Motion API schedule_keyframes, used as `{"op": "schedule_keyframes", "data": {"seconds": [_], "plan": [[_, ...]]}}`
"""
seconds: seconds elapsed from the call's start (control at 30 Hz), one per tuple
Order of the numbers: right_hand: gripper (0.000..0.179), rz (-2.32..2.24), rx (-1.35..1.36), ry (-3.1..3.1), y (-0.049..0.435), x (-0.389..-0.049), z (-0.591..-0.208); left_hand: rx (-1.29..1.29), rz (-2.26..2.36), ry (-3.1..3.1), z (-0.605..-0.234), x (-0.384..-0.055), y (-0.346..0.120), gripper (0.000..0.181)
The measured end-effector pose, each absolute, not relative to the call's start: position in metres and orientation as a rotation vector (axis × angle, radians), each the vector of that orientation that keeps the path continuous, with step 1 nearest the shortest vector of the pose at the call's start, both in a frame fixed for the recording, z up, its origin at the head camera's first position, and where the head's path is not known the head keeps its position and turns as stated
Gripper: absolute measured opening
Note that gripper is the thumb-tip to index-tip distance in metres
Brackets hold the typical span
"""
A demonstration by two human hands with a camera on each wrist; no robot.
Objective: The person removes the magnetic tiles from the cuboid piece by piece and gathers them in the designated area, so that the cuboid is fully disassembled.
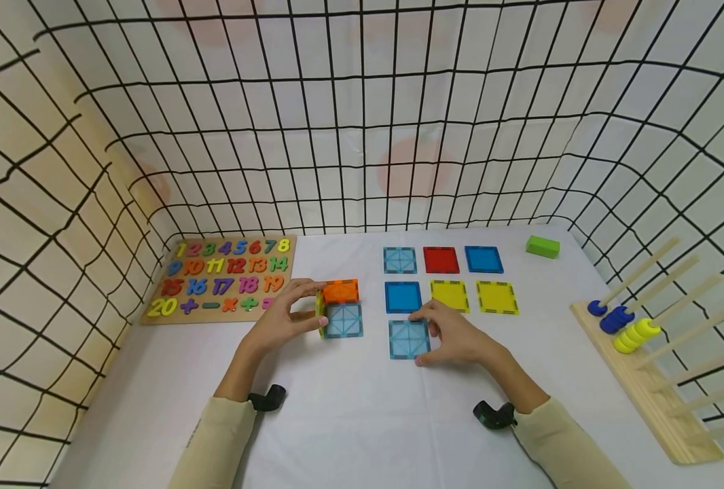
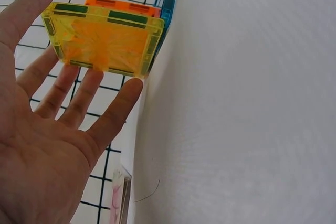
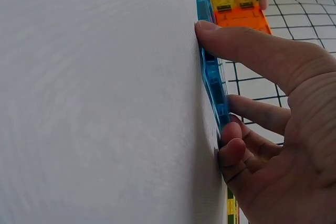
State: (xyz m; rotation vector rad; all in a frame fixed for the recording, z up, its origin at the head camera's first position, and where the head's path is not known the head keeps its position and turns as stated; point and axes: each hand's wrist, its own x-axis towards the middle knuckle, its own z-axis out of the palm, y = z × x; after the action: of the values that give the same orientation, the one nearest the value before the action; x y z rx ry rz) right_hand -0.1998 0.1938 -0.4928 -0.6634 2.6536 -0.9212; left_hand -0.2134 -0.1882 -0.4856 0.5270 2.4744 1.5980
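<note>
My left hand (image 1: pixel 282 316) holds an upright yellow magnetic tile (image 2: pixel 100 38) by its edges, thumb at one edge and fingertips at the opposite one. That tile stands along the left side of a flat light blue tile (image 1: pixel 344 321). Behind the flat tile is an orange tile (image 1: pixel 340 291), meeting the yellow one at the corner. To the right, my right hand (image 1: pixel 456 333) pinches a second light blue tile (image 1: pixel 406 339) between thumb and fingers, low at the white tabletop. In the right wrist view, this tile (image 3: pixel 212 80) appears edge-on.
Behind my right hand lie a blue tile (image 1: pixel 403 297), yellow tiles (image 1: pixel 449 295), a red tile (image 1: pixel 441 259) and others in two rows. A number puzzle board (image 1: pixel 215 316) is at left, a peg board (image 1: pixel 643 380) with rings at right, a green block (image 1: pixel 543 246) at back. Black mesh (image 1: pixel 362 129) encloses the table.
</note>
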Motion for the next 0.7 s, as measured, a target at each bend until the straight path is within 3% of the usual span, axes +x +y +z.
{"op": "schedule_keyframes", "data": {"seconds": [0.23, 0.5, 0.7], "plan": [[0.080, -0.957, -0.651, 2.649, 0.195, -0.199, -0.489, 0.530, 1.592, 2.483, -0.486, -0.214, -0.189, 0.066], [0.055, -1.211, -0.585, 2.619, 0.196, -0.206, -0.482, 0.579, 1.617, 2.452, -0.486, -0.214, -0.190, 0.065], [0.048, -1.339, -0.560, 2.641, 0.188, -0.215, -0.475, 0.585, 1.615, 2.440, -0.485, -0.214, -0.191, 0.064]]}}
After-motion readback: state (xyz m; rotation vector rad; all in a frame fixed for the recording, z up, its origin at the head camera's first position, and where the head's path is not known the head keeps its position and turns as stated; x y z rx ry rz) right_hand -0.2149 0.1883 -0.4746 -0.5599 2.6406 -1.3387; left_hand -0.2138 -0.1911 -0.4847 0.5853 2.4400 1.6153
